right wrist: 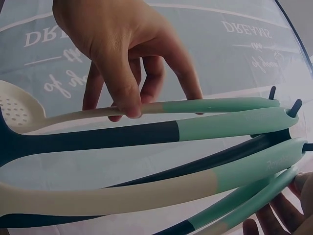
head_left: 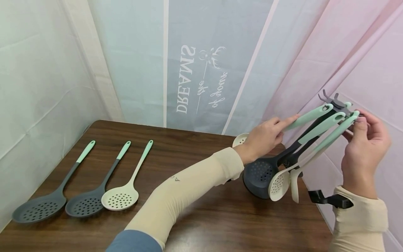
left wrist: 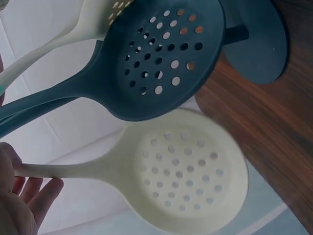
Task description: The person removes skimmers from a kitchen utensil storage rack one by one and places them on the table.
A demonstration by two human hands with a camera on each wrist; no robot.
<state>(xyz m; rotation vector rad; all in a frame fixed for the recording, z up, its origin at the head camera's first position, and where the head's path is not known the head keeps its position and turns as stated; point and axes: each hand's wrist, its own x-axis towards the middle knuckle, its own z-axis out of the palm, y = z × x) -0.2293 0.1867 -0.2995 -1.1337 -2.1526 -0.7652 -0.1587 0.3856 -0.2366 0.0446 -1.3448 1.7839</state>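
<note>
My left hand [head_left: 262,136] pinches the handle of a cream skimmer [left wrist: 181,171]; its mint-green end [right wrist: 220,105] overlaps a hook at the top of a dark grey utensil rack [head_left: 338,101]. Beside it on the rack hang a dark grey skimmer [head_left: 261,173] and a cream slotted spoon [head_left: 279,185]. Another cream utensil [head_left: 295,185] shows edge-on, its bowl mostly hidden. At the rack's top right, my right hand [head_left: 365,147] pinches the mint-green end of a cream utensil's handle [right wrist: 261,200]. The rack's round base [left wrist: 259,44] rests on the table.
At the left of the brown wooden table [head_left: 201,224] lie a large grey skimmer [head_left: 41,210], a second grey skimmer [head_left: 86,203] and a cream skimmer [head_left: 120,198], handles pointing away. A printed curtain [head_left: 138,70] hangs behind; a pink-white curtain [head_left: 371,63] borders the right.
</note>
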